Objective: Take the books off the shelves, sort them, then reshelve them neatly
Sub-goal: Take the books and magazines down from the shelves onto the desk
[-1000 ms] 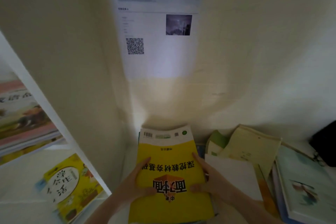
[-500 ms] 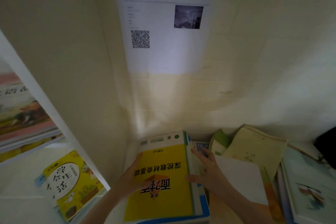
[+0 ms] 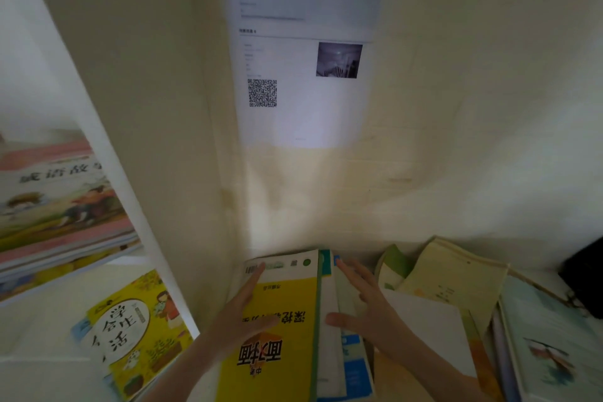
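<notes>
**Location.** A cream wall [image 3: 456,108] meets the side panel of a white shelf unit [image 3: 130,108], forming a corner. A printed sheet [image 3: 303,91] bearing a QR code and a small photo is fixed to the wall above.

**Work item.** The yellow book [image 3: 293,297] lies flat, cover up, on top of a small pile [image 3: 352,365] pushed into this corner. The white and blue edges of the lower books stick out on the right side.

**Hands.** The left hand [image 3: 241,313] lies flat on the cover with its fingers straight. The right hand [image 3: 368,307] has its fingers spread and rests along the exposed right edges, thumb against the page block. Neither hand grasps anything; both only press.

**Step in hand (judged).** Squaring the sorted pile.
1. Keep the left palm down to stop the top cover sliding.
2. Push the protruding edges leftward with the flat right hand until all are flush.
3. Check the far edge against the wall.

**Caution.** The loose heap to the right, including a pale booklet [image 3: 456,274], a white sheet [image 3: 430,330] and an illustrated book [image 3: 548,346], lies just beside the right forearm and could be knocked.

**Shelves.** A stack of picture books [image 3: 58,206] occupies the upper shelf. One yellow picture book [image 3: 130,333] lies on the shelf below.
</notes>
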Tool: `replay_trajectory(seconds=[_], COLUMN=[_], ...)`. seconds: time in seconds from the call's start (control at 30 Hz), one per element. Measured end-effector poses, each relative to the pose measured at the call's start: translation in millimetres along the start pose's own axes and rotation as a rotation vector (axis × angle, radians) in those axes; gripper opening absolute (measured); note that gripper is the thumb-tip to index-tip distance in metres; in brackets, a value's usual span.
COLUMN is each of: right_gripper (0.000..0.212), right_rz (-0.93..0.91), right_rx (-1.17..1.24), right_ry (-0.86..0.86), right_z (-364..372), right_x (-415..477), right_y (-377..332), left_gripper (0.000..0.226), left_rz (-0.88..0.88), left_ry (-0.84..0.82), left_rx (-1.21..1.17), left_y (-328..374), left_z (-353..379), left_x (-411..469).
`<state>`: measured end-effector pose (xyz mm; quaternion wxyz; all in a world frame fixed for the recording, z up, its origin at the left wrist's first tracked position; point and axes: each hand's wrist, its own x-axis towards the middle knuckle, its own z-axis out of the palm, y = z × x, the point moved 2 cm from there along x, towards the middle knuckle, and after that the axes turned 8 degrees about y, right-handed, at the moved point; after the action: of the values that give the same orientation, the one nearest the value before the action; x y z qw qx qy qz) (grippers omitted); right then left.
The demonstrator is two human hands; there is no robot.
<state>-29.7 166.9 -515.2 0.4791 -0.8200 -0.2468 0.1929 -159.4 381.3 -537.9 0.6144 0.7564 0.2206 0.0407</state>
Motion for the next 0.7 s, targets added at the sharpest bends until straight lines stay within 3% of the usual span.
replay_trajectory(seconds=[0.33,0.7], right_gripper=[0.103,0.099], right_rz=[-0.078,-0.205], right_rx=[0.087,0.199], right_ry=[0.014,0.078], right_z=[-11,-44], right_x=[-12,-26], right_y=[-30,-87], left_gripper=[0.099,0.094], left_rz=[0.078,0.268], left_ry=[0.028,0.062], left_rx=[-0.069,-0.091], left_y=[46,126], left_z=[-8,-10], left_x=[-25,-52])
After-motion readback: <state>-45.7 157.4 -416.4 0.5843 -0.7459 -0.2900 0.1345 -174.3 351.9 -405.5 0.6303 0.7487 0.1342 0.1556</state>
